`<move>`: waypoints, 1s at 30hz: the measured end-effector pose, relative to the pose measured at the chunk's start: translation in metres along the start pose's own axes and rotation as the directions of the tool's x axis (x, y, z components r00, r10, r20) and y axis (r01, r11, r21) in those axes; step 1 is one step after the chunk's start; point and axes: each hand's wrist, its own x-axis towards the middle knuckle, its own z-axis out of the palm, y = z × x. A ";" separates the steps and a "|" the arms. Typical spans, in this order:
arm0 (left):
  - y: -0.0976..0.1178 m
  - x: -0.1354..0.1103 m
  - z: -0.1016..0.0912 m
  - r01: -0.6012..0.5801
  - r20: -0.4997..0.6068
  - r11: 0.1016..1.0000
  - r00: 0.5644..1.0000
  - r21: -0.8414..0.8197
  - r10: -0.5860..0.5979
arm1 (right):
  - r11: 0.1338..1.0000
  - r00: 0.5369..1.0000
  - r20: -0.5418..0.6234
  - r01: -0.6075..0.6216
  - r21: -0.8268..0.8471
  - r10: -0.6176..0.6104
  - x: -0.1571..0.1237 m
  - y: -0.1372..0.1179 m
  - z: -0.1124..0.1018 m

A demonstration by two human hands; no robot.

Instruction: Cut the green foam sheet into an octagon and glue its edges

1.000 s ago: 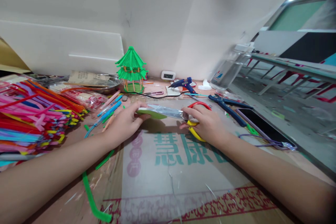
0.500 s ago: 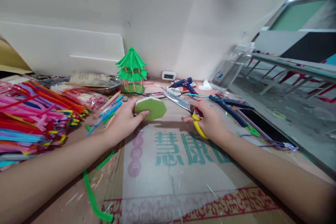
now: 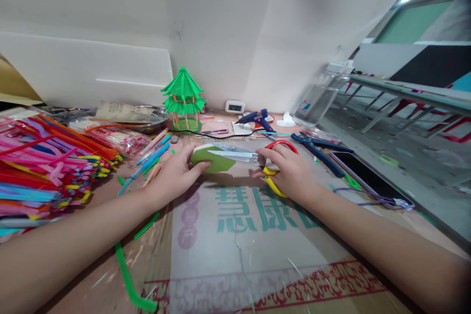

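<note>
Between the thumb and fingers of my left hand (image 3: 180, 171) is a flat green many-sided piece of card (image 3: 221, 163) with a pale back. My right hand (image 3: 289, 169) grips scissors (image 3: 270, 171) with red and yellow handles. Their blades (image 3: 235, 155) point left and lie across the upper part of the card; whether they are cutting into it I cannot tell. Behind the card stands a small green tiered pavilion (image 3: 183, 100) with a pointed roof and thin posts.
Bundles of coloured pipe cleaners (image 3: 47, 167) fill the left side. A blue glue gun (image 3: 257, 118) and a small digital timer (image 3: 234, 106) sit at the back. To the right lie blue-handled pliers (image 3: 324, 157), a phone (image 3: 368, 176) and a clear plastic container (image 3: 320, 93).
The scissors have moved left and turned more level, bringing the blades from beside the green card to over it. The card has tilted slightly in my left hand.
</note>
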 end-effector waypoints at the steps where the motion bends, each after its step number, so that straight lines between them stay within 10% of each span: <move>1: 0.001 0.000 0.000 -0.004 0.000 1.000 1.000 0.014 0.004 | 1.000 1.000 0.000 -0.004 -0.008 0.004 0.000 0.000 0.000; 30: 0.009 -0.003 -0.005 -0.073 0.019 0.959 0.997 0.274 0.071 | 0.983 0.996 -0.050 0.069 -0.169 -0.078 -0.001 0.004 -0.003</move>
